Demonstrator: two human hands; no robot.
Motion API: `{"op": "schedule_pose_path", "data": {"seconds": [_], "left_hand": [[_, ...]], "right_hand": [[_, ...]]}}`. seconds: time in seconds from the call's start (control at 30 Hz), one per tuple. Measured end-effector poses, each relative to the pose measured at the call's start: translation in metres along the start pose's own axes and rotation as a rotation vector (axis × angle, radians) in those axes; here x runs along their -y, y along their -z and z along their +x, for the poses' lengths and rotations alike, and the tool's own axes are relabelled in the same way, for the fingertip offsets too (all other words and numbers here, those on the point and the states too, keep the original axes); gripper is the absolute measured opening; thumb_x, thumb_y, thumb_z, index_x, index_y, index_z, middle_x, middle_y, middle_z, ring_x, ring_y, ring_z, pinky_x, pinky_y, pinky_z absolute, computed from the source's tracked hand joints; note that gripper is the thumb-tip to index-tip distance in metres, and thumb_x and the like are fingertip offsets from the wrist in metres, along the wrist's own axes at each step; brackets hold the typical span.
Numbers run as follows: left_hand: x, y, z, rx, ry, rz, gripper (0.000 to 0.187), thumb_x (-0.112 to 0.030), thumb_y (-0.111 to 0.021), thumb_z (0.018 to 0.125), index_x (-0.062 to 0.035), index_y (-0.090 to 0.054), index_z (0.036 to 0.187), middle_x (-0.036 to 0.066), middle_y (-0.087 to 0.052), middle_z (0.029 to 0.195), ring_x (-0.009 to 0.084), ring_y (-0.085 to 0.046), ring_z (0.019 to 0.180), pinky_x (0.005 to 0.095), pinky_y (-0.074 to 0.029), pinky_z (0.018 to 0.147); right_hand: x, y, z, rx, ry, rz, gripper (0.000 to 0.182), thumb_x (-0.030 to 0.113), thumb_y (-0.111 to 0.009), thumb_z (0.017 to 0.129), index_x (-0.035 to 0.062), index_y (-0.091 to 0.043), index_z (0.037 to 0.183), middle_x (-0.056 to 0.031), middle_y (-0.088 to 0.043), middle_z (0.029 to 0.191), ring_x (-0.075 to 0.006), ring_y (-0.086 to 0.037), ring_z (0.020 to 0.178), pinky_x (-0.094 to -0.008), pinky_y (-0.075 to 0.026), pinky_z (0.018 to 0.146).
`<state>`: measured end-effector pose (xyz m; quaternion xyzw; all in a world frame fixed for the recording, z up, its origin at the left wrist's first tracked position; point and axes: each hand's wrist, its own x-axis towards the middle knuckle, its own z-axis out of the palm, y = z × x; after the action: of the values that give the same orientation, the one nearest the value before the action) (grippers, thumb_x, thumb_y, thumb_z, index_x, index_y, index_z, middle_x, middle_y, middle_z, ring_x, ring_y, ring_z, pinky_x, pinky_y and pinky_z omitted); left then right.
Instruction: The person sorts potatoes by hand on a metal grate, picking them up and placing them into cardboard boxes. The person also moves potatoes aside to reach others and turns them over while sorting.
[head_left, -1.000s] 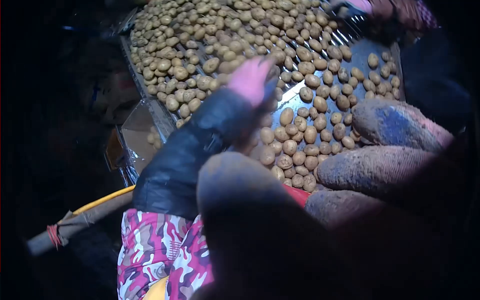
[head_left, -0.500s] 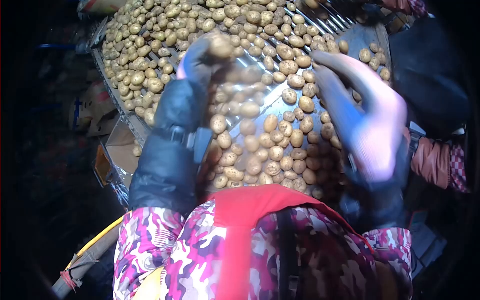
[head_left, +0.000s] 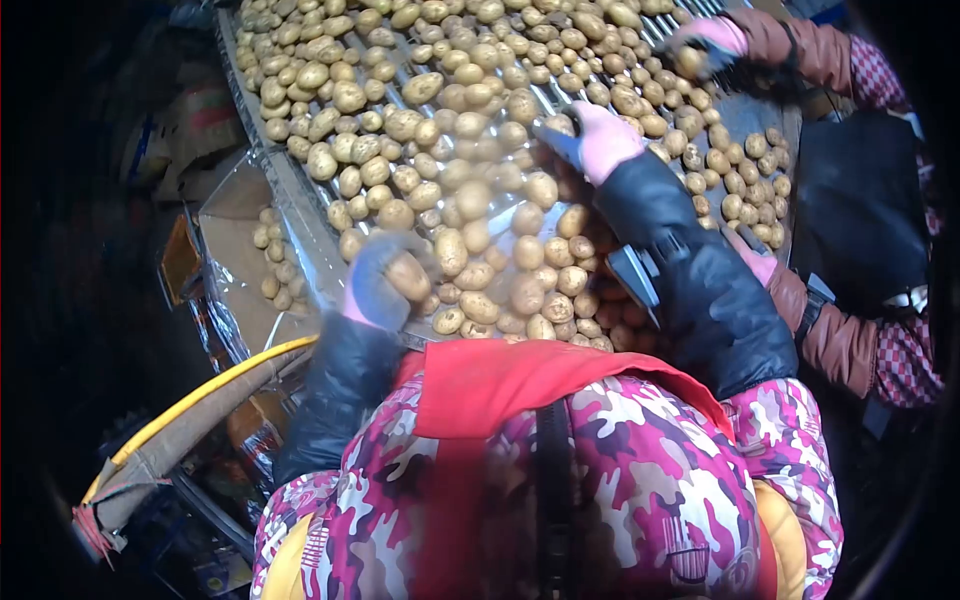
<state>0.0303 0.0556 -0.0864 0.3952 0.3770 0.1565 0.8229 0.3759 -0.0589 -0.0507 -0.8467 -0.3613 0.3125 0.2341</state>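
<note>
My left hand (head_left: 376,285), in a pink and blue-grey glove, is closed around a potato (head_left: 408,277) at the near left edge of the sorting table. My right hand (head_left: 592,142), gloved alike, reaches over the middle of the table. Its fingers curl around another potato (head_left: 559,124), partly hidden by the glove. Loose potatoes (head_left: 452,252), some dusted with soil, lie between and beyond both hands. Several near the middle are smeared by motion.
Left of the metal table edge (head_left: 275,190), a lined box (head_left: 235,220) holds some potatoes. A yellow-rimmed hoop (head_left: 215,382) curves at lower left. A co-worker's gloved hand (head_left: 712,42) grips a potato at upper right; their other hand (head_left: 752,255) rests by the right edge.
My left hand has come down and nearer my body, holding a potato. My right hand has moved left and inward over the potatoes. The view has shifted, revealing the co-worker's hands.
</note>
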Motion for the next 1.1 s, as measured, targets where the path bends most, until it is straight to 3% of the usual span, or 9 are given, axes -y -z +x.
{"op": "schedule_pose_path", "data": {"seconds": [0.2,0.43,0.5,0.57,0.73,0.77,0.93,0.97,1.1], "left_hand": [[0.019,-0.046,-0.017,0.363,0.297,0.002,0.055,-0.048,-0.048,0.110,-0.0031,-0.057,0.139,0.016,-0.070,0.117,0.0266,-0.070,0.094,0.0420,-0.058,0.087],[0.021,-0.050,-0.024,0.461,0.282,0.007,0.040,-0.033,-0.052,0.109,-0.0003,-0.061,0.130,0.014,-0.072,0.113,0.0250,-0.071,0.095,0.0416,-0.058,0.084],[0.026,-0.044,-0.030,0.580,0.023,0.079,0.043,-0.036,-0.053,0.108,-0.0012,-0.061,0.133,0.014,-0.072,0.116,0.0251,-0.071,0.095,0.0408,-0.058,0.084],[0.017,-0.050,-0.045,0.300,0.362,-0.007,0.051,-0.044,-0.054,0.106,-0.0046,-0.059,0.139,0.014,-0.071,0.120,0.0242,-0.069,0.094,0.0389,-0.057,0.083],[0.033,-0.027,-0.056,0.235,0.247,-0.126,0.063,-0.055,-0.056,0.103,-0.0065,-0.054,0.144,0.016,-0.069,0.119,0.0272,-0.069,0.093,0.0422,-0.058,0.083],[0.037,-0.021,-0.058,0.224,0.227,-0.184,0.064,-0.054,-0.056,0.102,-0.0063,-0.053,0.145,0.016,-0.068,0.121,0.0279,-0.069,0.094,0.0428,-0.059,0.082],[0.029,0.003,-0.088,0.058,0.116,-0.355,0.065,-0.047,-0.066,0.099,-0.0156,-0.047,0.152,0.013,-0.059,0.138,0.0288,-0.069,0.098,0.0439,-0.059,0.083],[0.041,0.019,-0.089,0.058,0.135,-0.348,0.067,-0.045,-0.068,0.098,-0.0209,-0.044,0.156,0.010,-0.060,0.139,0.0257,-0.068,0.100,0.0428,-0.058,0.085],[0.032,0.019,-0.116,-0.035,0.094,-0.376,0.067,-0.044,-0.069,0.098,-0.0196,-0.044,0.156,0.007,-0.062,0.134,0.0197,-0.065,0.103,0.0429,-0.057,0.090]], "right_hand": [[0.044,-0.063,-0.100,0.141,0.803,-0.162,0.061,0.057,-0.074,0.085,0.0025,-0.065,0.111,-0.0218,-0.068,0.100,-0.0423,-0.068,0.098,-0.0488,-0.054,0.089],[0.049,-0.077,-0.127,0.209,0.523,0.115,0.050,0.049,-0.069,0.092,0.0003,-0.064,0.100,-0.0229,-0.068,0.096,-0.0412,-0.069,0.096,-0.0478,-0.053,0.085],[0.058,-0.081,-0.135,0.218,0.423,0.305,0.044,0.044,-0.067,0.094,0.0001,-0.065,0.099,-0.0227,-0.068,0.097,-0.0405,-0.069,0.095,-0.0458,-0.053,0.083],[0.042,-0.096,-0.120,0.074,0.610,0.015,0.038,0.038,-0.064,0.096,0.0006,-0.066,0.103,-0.0217,-0.069,0.096,-0.0389,-0.069,0.094,-0.0437,-0.053,0.080],[0.048,-0.129,-0.071,0.067,0.811,-0.148,0.029,0.030,-0.062,0.098,0.0030,-0.069,0.106,-0.0180,-0.070,0.093,-0.0323,-0.070,0.084,-0.0408,-0.054,0.072],[0.056,-0.127,-0.070,0.233,0.083,0.365,0.028,0.029,-0.062,0.101,0.0057,-0.071,0.113,-0.0168,-0.073,0.101,-0.0310,-0.072,0.084,-0.0413,-0.057,0.076],[0.107,-0.141,-0.013,-0.145,0.759,-0.244,0.041,0.029,-0.068,0.098,0.0114,-0.064,0.134,-0.0214,-0.069,0.120,-0.0318,-0.070,0.111,-0.0427,-0.056,0.092],[0.130,-0.153,-0.007,0.121,0.699,-0.466,0.047,0.030,-0.070,0.093,0.0119,-0.062,0.135,-0.0223,-0.065,0.126,-0.0363,-0.066,0.120,-0.0470,-0.054,0.098],[0.157,-0.182,-0.015,0.250,0.574,-0.718,0.045,0.024,-0.066,0.092,0.0183,-0.063,0.137,-0.0191,-0.063,0.133,-0.0364,-0.064,0.124,-0.0466,-0.053,0.102]]}}
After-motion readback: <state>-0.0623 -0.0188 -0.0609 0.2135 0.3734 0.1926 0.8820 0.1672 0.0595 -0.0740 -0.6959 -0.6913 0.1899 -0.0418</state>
